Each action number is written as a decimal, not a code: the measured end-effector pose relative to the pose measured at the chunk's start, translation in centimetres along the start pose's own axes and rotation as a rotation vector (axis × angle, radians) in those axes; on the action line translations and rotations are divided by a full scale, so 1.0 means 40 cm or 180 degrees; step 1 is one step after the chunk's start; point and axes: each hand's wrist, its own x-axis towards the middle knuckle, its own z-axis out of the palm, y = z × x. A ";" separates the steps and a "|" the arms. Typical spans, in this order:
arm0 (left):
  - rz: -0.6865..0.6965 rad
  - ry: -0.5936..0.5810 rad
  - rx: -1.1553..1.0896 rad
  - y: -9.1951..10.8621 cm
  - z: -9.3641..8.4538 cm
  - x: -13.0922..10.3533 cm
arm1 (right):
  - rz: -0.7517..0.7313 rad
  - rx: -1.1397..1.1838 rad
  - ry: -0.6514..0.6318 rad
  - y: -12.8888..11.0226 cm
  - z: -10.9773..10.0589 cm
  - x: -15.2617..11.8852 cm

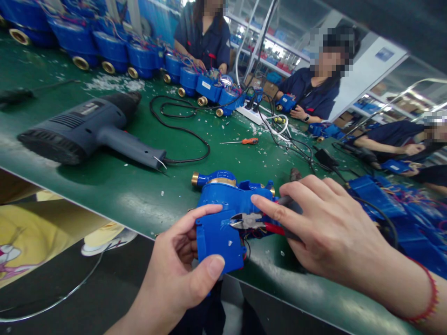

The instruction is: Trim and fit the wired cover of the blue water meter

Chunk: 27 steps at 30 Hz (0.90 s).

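My left hand (186, 260) is wrapped round a flat blue cover (221, 239), its thumb on the near face and a finger along the top edge. Behind the cover lies a blue meter body (230, 197) with brass fittings, resting near the table's front edge. My right hand (324, 218) grips cutting pliers (249, 221) with red and black handles. Their jaws lie against the upper part of the cover, where small whitish scraps show. My right index finger reaches over the pliers to the meter body.
A grey heat gun (94, 123) lies at the left on the green table (174, 186). An orange screwdriver (249, 141), a power strip (251, 114) and cables lie farther back. Several blue meters (141, 58) line the back; more units (394, 209) stand right. People work across the table.
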 end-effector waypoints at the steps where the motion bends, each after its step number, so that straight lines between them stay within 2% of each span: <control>1: 0.0009 -0.0009 0.0006 0.000 0.000 0.000 | -0.0032 -0.0019 0.0031 0.001 -0.001 0.001; 10: 0.0041 0.0015 -0.0045 0.010 0.010 -0.003 | -0.0244 -0.0030 0.0155 0.011 -0.002 -0.003; 27: 0.0139 0.0118 0.0636 0.030 0.021 -0.017 | -0.0035 -0.0060 0.0416 -0.023 -0.018 -0.033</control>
